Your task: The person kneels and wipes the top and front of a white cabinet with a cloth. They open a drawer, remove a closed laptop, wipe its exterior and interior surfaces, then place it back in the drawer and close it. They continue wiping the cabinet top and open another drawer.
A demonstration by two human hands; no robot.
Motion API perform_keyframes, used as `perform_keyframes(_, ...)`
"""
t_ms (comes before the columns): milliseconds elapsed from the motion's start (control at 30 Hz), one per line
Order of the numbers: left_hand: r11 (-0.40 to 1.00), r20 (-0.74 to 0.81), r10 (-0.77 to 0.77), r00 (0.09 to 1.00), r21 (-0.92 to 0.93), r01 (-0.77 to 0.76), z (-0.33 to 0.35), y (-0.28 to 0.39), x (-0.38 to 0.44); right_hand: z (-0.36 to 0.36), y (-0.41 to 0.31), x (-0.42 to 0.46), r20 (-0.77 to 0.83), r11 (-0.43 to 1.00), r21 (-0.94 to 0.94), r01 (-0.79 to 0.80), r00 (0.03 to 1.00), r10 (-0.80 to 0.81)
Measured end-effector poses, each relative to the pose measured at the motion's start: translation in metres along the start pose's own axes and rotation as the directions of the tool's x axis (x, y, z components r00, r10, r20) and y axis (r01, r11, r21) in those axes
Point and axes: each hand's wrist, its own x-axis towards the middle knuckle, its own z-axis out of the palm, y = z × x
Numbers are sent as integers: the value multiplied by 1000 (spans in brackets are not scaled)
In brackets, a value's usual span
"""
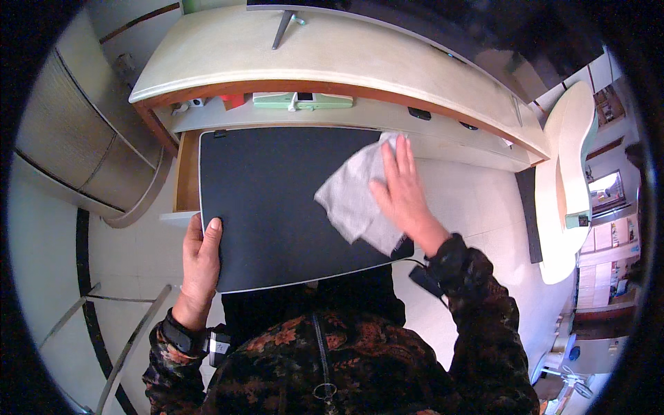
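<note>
A flat black panel with a thin light rim lies before me, partly over a pulled-out wooden drawer. At its left edge, my left hand grips it, thumb on top and fingers beneath. My right hand rests with spread fingers on a light grey cloth, which lies bunched over the panel's right part. The cloth covers most of the panel's right edge. A small black device with a cable hangs beside my right wrist.
Behind the panel stands a cream TV cabinet with a television on top. Its shelf holds a green and white object and a red item. A rounded cabinet and metal rails stand left; a curved white piece of furniture is right.
</note>
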Motion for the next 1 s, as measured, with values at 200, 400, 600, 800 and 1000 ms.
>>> perform_keyframes(200,998,-2,21,1000,55,-21,-5,-7,0,-9,-73,-26,203,974,81,213,953,-225)
perform_keyframes(400,1000,24,-3,1000,10,3,-2,-2,-1,-1,-21,20,104,997,-7,-71,992,72)
perform_keyframes(600,999,16,44,999,-7,-44,-1,-5,-3,11,-46,46,129,990,-14,-143,981,144)
perform_keyframes(800,996,-19,73,997,54,-72,-5,-10,-5,26,-103,84,134,999,41,-19,991,13)
perform_keyframes(1000,975,-58,137,989,184,-124,-2,-14,-5,42,-162,112,54,971,112,211,975,-218)
